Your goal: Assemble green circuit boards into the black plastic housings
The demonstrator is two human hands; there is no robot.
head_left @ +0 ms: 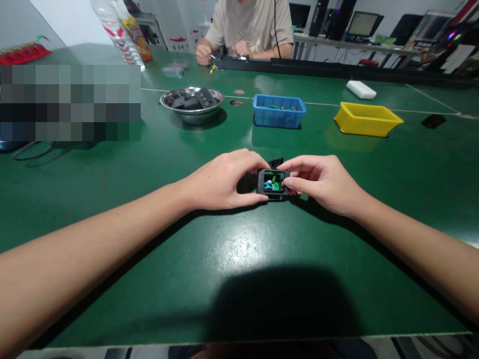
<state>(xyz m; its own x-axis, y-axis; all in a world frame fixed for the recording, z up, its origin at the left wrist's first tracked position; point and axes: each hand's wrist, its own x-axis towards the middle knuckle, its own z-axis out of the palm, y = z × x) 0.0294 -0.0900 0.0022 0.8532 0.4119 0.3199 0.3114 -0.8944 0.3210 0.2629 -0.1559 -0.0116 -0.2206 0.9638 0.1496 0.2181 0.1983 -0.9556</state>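
Note:
Between my hands, low over the green table (157, 269), is a small black plastic housing (261, 182) with an open window on top. Inside it a green circuit board (276, 185) and blue parts show. My left hand (228, 180) grips the housing's left side, thumb at the near edge and fingers at the far edge. On the right side, my right hand (322, 179) pinches the housing with thumb and fingers, the thumb tip at the window's edge. A black flap-like piece (277, 162) sticks up behind the housing; whether it is attached I cannot tell.
A steel bowl (194, 116) of black housings, a blue bin (279, 118) with small parts and a yellow bin (368, 123) stand beyond my hands. Farther off are a white block (361, 89), bottles (119, 35), a long black bar (318, 67) and a seated person (250, 27).

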